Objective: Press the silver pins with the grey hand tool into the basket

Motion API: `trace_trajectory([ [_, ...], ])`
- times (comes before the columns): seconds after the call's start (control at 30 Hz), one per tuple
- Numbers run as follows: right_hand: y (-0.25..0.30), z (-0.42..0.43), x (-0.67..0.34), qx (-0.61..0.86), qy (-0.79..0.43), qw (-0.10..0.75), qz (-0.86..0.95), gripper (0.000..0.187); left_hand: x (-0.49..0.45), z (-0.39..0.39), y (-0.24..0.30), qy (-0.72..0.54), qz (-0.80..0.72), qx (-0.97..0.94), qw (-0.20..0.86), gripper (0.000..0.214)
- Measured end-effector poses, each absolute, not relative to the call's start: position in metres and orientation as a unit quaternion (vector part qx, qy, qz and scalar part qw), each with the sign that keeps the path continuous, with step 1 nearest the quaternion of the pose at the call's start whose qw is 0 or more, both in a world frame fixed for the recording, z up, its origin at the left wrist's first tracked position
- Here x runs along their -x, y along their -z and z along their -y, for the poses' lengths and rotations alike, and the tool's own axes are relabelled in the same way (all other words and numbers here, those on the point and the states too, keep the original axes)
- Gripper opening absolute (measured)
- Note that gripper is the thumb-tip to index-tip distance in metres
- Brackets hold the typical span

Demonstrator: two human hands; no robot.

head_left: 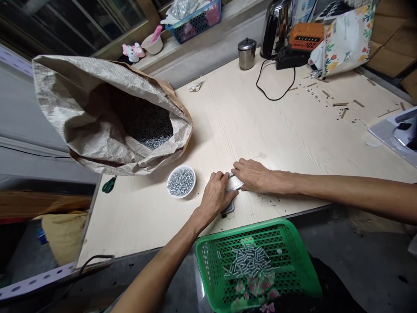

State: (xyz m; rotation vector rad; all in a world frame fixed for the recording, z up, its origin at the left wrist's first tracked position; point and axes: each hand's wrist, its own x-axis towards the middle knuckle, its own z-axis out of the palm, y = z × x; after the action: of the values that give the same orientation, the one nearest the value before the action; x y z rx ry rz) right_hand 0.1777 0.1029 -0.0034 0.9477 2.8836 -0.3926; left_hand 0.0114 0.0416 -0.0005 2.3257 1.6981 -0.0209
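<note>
My left hand (216, 195) lies curled over a small flat grey object (229, 208) near the table's front edge, fingers closed around a thin clear strip (235, 188). My right hand (252, 174) rests palm down beside it, fingers pressed together on the same strip. A white bowl (181, 181) of small metal screws sits just left of my hands. Below the table edge a green basket (286, 252) holds several packed screws.
A big open paper sack (97, 113) of dark screws lies at the table's left. Green scissors (109, 184) lie by it. Kettle (276, 28), steel cup (246, 53), orange battery charger (301, 41) with cable, and a floral bag (347, 39) stand at the back. Scattered bits lie right.
</note>
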Motion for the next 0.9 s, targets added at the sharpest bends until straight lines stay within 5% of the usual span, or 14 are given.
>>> trace_trajectory([
  [0.1,0.009,-0.098,-0.178,-0.282,0.108,0.019,-0.953,0.006,-0.015,-0.038,0.0,-0.001,-0.592,-0.795,0.134,0.018],
  [0.37,0.011,-0.093,-0.182,-0.275,0.101,0.014,-0.956,0.012,-0.017,-0.034,0.003,-0.024,-0.604,-0.786,0.13,0.018],
  [0.47,0.02,-0.088,-0.183,-0.276,0.091,-0.063,-0.955,0.018,-0.008,-0.022,-0.001,-0.11,-0.637,-0.753,0.119,0.035],
  [0.63,0.04,-0.074,-0.182,-0.255,0.141,-0.105,-0.951,0.016,0.018,0.018,-0.021,-0.251,-0.727,-0.622,0.147,0.023],
  [0.9,0.049,-0.07,-0.187,-0.263,0.231,-0.186,-0.918,0.027,0.041,0.042,-0.014,-0.205,-0.799,-0.497,0.27,0.023],
])
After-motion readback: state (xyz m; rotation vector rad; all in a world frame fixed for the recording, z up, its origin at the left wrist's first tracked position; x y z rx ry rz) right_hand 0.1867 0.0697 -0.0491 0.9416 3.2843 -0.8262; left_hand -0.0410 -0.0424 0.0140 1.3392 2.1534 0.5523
